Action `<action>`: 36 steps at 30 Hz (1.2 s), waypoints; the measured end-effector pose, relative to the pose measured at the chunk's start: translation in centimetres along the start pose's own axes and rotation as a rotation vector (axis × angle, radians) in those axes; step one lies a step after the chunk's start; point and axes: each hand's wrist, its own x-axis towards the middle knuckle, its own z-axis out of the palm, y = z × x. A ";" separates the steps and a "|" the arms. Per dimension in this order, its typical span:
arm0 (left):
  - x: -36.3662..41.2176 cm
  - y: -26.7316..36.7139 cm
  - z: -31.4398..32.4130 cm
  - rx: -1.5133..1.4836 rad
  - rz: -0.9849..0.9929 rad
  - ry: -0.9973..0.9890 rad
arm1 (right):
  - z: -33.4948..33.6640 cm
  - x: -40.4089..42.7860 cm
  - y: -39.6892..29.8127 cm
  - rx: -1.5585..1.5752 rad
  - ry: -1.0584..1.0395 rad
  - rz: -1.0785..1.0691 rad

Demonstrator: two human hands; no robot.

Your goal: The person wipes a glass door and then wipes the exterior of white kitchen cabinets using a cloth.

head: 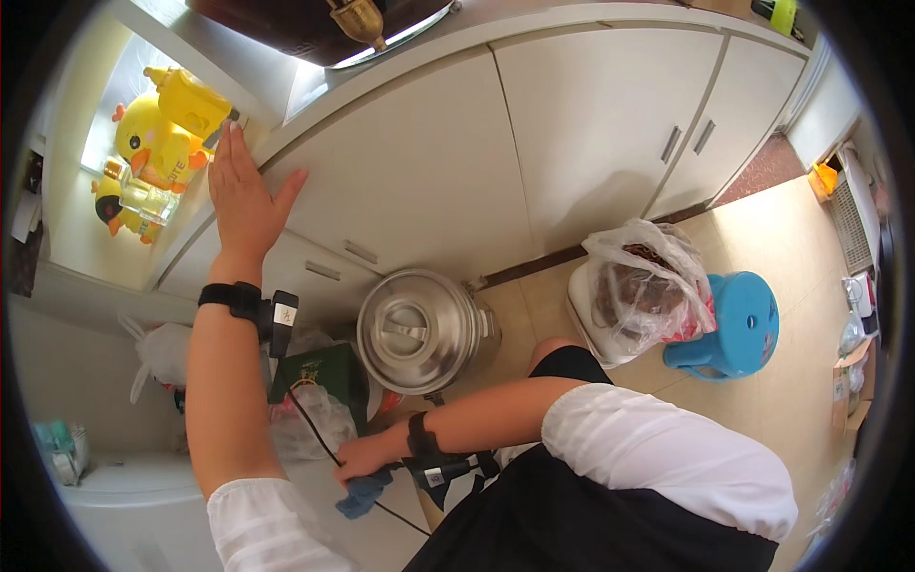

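My left hand (246, 189) reaches up to the edge of a lit cabinet niche, its fingers extended by a yellow toy-like container (191, 104); whether they touch it I cannot tell. A yellow duck figure (146, 139), a clear glass bottle with a gold cap (146, 196) and a smaller duck figure in black (114, 207) stand in the niche. Low down, my right hand (372, 454) grips a blue cloth (364, 493). A black cable (314, 429) runs past that hand; whether it is held too is unclear.
A lidded steel pot (418, 332) stands on the floor below white cabinet doors (600, 143). Beside my right hand are a green box (322, 379) and a plastic bag (314, 425). A bagged item (636, 286) on a white bin and a blue stool (750, 322) stand farther right.
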 end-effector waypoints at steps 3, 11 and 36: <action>0.5 0.7 0.6 0.009 -0.027 0.036 | -1.6 -1.3 -0.1 -0.081 -0.143 -0.121; -0.5 1.0 1.2 0.066 -0.111 0.151 | -16.2 -19.1 1.7 0.506 0.609 -0.146; 2.7 3.0 1.8 0.053 -0.069 0.173 | -26.8 -30.4 -7.8 -1.079 1.820 -0.525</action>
